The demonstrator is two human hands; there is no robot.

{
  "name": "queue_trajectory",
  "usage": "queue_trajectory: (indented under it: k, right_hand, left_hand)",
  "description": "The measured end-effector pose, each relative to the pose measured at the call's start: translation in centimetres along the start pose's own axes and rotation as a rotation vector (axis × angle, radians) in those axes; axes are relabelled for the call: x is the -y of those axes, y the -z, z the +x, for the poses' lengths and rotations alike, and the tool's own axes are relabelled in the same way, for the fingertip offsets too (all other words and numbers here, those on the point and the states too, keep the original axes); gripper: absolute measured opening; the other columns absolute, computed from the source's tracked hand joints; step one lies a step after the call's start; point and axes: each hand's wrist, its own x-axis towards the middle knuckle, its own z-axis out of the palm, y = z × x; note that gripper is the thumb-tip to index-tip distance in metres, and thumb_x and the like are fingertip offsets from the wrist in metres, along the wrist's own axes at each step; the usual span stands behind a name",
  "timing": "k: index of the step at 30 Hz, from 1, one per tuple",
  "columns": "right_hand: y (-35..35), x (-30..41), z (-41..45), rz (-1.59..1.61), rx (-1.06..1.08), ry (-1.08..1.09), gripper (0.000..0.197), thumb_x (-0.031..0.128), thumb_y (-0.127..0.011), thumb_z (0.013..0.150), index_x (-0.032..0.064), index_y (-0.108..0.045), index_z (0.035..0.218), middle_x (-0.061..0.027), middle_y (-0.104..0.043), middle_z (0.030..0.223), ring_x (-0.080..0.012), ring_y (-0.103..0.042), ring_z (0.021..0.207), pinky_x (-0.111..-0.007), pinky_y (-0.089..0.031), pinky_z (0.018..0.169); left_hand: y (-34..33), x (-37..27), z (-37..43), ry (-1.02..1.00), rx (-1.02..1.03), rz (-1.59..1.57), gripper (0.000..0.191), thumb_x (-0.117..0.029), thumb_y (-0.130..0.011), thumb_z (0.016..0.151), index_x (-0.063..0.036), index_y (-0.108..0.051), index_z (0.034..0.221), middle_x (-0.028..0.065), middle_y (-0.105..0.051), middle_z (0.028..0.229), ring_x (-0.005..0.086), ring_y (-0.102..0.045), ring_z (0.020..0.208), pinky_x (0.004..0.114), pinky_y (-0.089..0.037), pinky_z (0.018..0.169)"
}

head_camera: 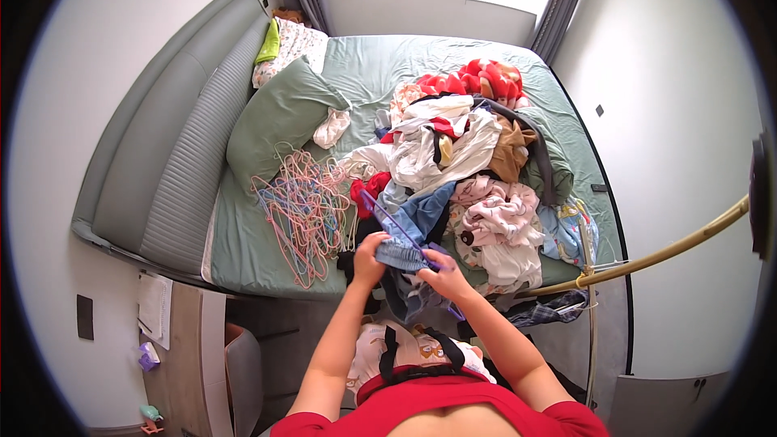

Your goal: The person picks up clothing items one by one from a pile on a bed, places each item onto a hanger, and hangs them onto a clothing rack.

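My left hand [371,260] grips one side of the gathered elastic waistband of a blue denim garment [400,255]. At the other end of the waistband, my right hand [442,273] holds the denim and a purple plastic clothes hanger [391,218], which slants up to the left past the waistband. The rest of the garment hangs below my hands in front of me. Just beyond lies a heap of mixed clothes [449,152] on the bed, with blue, white, brown and red pieces. Left of it is a tangled pile of pink, blue and purple hangers [306,206].
The bed has a green sheet [364,54], a green pillow [279,115] and a grey headboard [176,127]. At right a wooden pole [674,249] reaches over the bed's near corner, a dark checked garment [552,309] hanging under it. A desk [182,340] and chair [243,370] stand near left.
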Motion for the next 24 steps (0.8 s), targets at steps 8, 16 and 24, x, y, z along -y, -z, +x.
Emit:
queue_trajectory:
  k: [8, 16, 24]
  right_hand:
    - [0.1, -1.6, 0.4, -0.55, -0.241, 0.137, 0.024, 0.013, -0.056, 0.068, 0.0092, -0.061, 0.091, -0.0124, -0.061, 0.082, -0.0323, -0.058, 0.076, -0.039, -0.046, 0.064]
    - [-2.0, 1.7, 2.8, -0.154, -0.012, 0.045, 0.02, 0.015, -0.056, 0.071, 0.0012, -0.063, 0.083, -0.0233, -0.058, 0.075, -0.0356, -0.058, 0.074, -0.038, -0.046, 0.065]
    - [6.4, -1.7, 1.9, -0.278, -0.494, 0.014, 0.022, 0.013, -0.047, 0.069, -0.0012, -0.061, 0.08, -0.0238, -0.058, 0.074, -0.0377, -0.058, 0.075, -0.038, -0.045, 0.066]
  left_hand:
    - [9.6, -9.0, 2.7, 0.009, -0.315, 0.018, 0.014, 0.001, -0.044, 0.068, 0.0027, -0.055, 0.075, 0.0137, -0.053, 0.061, 0.0161, -0.053, 0.061, 0.03, -0.041, 0.057]
    - [16.7, -13.3, 3.4, -0.018, -0.371, 0.482, 0.016, -0.002, -0.047, 0.067, -0.0032, -0.057, 0.079, 0.0098, -0.054, 0.072, 0.0214, -0.054, 0.068, 0.033, -0.043, 0.063]
    - [11.8, -5.5, 2.8, 0.263, -0.031, 0.852, 0.021, -0.018, -0.059, 0.064, -0.0102, -0.063, 0.083, 0.013, -0.057, 0.083, 0.0282, -0.057, 0.07, 0.036, -0.047, 0.064]
